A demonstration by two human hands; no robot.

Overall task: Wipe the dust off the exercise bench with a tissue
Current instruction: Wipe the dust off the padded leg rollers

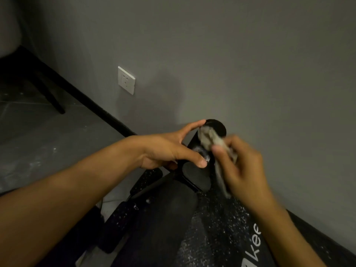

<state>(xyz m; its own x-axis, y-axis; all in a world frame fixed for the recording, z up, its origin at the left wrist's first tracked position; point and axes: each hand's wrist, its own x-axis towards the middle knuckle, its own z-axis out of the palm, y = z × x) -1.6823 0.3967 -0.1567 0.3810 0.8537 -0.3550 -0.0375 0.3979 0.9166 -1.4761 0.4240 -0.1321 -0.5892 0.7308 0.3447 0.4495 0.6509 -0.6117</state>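
The black exercise bench (pixel 217 226) fills the lower middle, its padded surface speckled with dust and printed with white letters. At its far end a black frame post with a round roller pad (pixel 218 127) stands by the wall. My left hand (pixel 169 151) grips that post, forefinger reaching up to the roller and thumb lying across a black cap. My right hand (pixel 242 166), blurred, pinches a crumpled grey, dirty tissue (pixel 209 138) and presses it against the post just below the roller. A strip of tissue hangs down under the palm.
A grey wall runs close behind the bench, with a white power socket (pixel 126 80) to the left. A black skirting board (pixel 92 105) follows the floor. A dark chair leg (pixel 52 99) stands far left on the grey tiled floor. Black foam rollers (pixel 146 180) jut out on the bench's left.
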